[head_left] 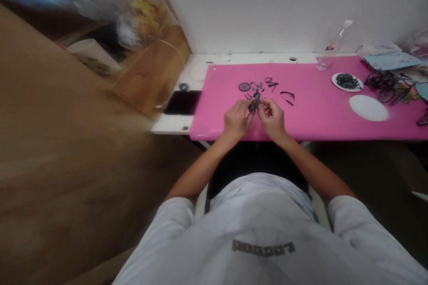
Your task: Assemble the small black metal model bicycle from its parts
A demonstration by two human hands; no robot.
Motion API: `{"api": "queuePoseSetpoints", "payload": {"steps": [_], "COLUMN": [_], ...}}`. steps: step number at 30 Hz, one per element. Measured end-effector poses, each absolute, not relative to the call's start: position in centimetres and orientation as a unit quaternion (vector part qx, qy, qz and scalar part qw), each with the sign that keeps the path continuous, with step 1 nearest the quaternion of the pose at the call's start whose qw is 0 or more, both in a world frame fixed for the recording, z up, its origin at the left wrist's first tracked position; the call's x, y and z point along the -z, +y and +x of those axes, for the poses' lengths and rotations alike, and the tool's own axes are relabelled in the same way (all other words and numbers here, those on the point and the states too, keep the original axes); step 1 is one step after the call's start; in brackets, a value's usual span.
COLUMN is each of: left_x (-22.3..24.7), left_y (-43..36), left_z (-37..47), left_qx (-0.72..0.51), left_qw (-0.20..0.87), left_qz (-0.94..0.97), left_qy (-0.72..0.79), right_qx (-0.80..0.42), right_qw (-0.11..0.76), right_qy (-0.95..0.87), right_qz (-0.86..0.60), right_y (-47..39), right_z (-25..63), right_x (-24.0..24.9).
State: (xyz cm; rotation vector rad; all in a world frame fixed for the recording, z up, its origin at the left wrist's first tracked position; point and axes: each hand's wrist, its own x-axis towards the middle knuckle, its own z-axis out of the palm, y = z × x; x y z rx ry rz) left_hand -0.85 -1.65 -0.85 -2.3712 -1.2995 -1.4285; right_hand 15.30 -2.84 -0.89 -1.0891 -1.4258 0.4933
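My left hand (pixel 236 118) pinches a small black toy bicycle wheel (pixel 254 102), tilted and seen nearly edge-on. Close on its right side is my right hand (pixel 272 118), fingers bent together at the wheel; anything between those fingertips is too small to make out. Just beyond the hands lie a grey toy bicycle frame part (pixel 257 86) and another spoked wheel (pixel 244 87), flat on the pink mat. Thin black parts (pixel 272 83) rest to the right of them, and a curved black piece (pixel 288 95) lies farther right.
The pink mat (pixel 314 116) covers the table. At right are a white plate of black parts (pixel 335 81), a white disc (pixel 368 107), black toy bicycles (pixel 384 84) and a clear bottle (pixel 329 51). A dark flat phone-like object (pixel 182 103) lies left, near a wooden partition (pixel 157 75).
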Motion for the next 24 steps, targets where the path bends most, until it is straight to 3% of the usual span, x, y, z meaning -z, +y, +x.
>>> {"api": "queuePoseSetpoints", "payload": {"steps": [24], "left_x": [1.11], "left_y": [-1.54], "left_z": [-0.85], "left_qx": [0.464], "left_qw": [0.025], "left_qz": [-0.778], "left_qy": [-0.422], "right_qx": [-0.437], "right_qw": [0.58], "right_qy": [-0.527], "right_qz": [-0.442], "right_y": [-2.21], "right_z": [15.17], "right_x": [0.83]}}
